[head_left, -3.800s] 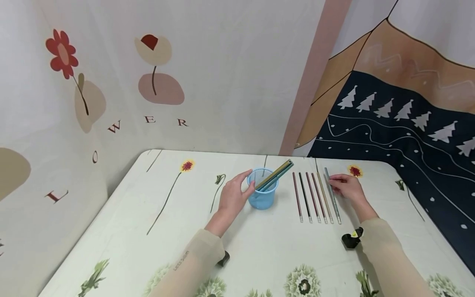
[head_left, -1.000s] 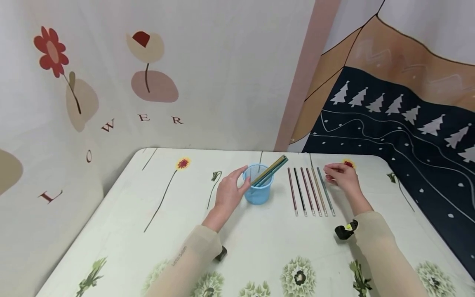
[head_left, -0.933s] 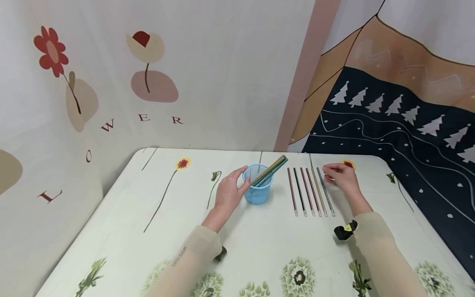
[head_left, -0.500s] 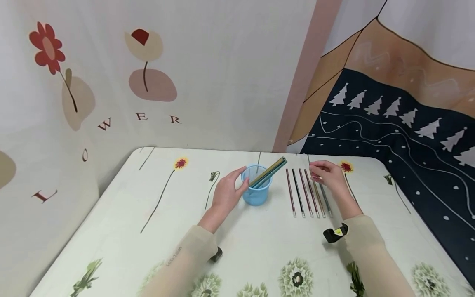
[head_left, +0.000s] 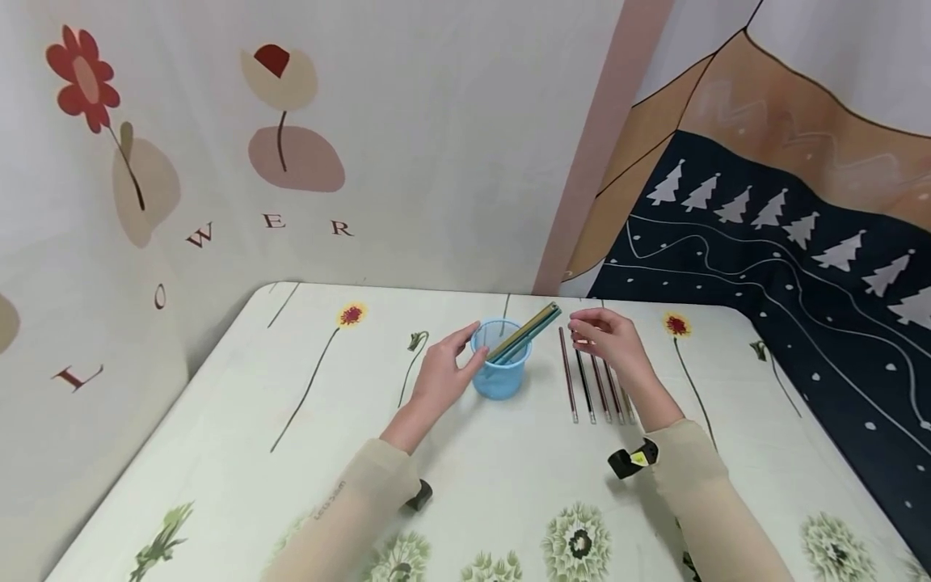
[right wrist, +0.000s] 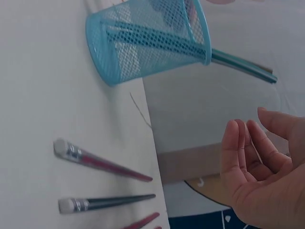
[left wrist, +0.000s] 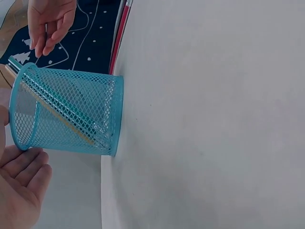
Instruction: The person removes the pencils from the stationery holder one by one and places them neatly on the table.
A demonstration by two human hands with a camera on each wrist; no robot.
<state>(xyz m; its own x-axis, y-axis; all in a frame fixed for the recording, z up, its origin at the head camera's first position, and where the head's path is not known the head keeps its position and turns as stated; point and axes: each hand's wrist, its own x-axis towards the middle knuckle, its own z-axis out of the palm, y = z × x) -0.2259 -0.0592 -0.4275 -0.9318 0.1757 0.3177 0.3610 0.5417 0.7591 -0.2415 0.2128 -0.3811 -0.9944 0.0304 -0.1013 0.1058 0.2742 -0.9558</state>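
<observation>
Left hand — grips blue cup | right hand — loosely curled, empty | wall letters "LOWER"

Your light blue, round mesh cup looks like painted metal, its rim smooth with a soft gloss, its wall a rough, open weave. The slim green and gold pencils inside show you a metallic sheen. The dark red pencil nearest the cup has a silvery metal ferrule and a matt white eraser. Your beige sleeves are matt cloth; the white flower-printed table cover looks smooth and matt, the pale wall drape softly creased fabric.
</observation>
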